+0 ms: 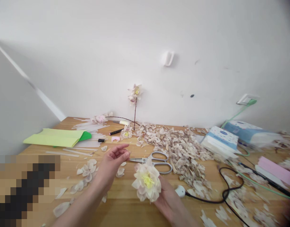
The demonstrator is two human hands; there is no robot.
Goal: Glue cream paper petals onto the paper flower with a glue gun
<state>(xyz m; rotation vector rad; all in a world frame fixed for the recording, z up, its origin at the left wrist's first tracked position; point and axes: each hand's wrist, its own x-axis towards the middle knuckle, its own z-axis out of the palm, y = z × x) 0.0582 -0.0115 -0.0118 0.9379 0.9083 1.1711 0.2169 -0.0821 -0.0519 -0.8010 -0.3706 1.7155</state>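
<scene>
A pale artificial flower [147,181] with layered whitish petals and a yellow centre faces me at the front middle. My right hand [167,195] is closed around it from behind and below; the bloom hides the fingertips. To the left, my left hand [115,157] hovers over the table with curled fingers and the thumb close to them. Whether something small is pinched there, I cannot make out. Grey-handled scissors [160,162] lie just beyond the flower, blades toward my left hand. Loose petals [87,170] are scattered to the left of that hand.
A large heap of petals [178,145] spreads across the back right. Against the wall stands a stemmed flower [135,91]. Yellow-green paper [57,137] and white strips lie left. Tissue packs [220,138], a black cable [206,200] and pink paper [277,171] occupy the right.
</scene>
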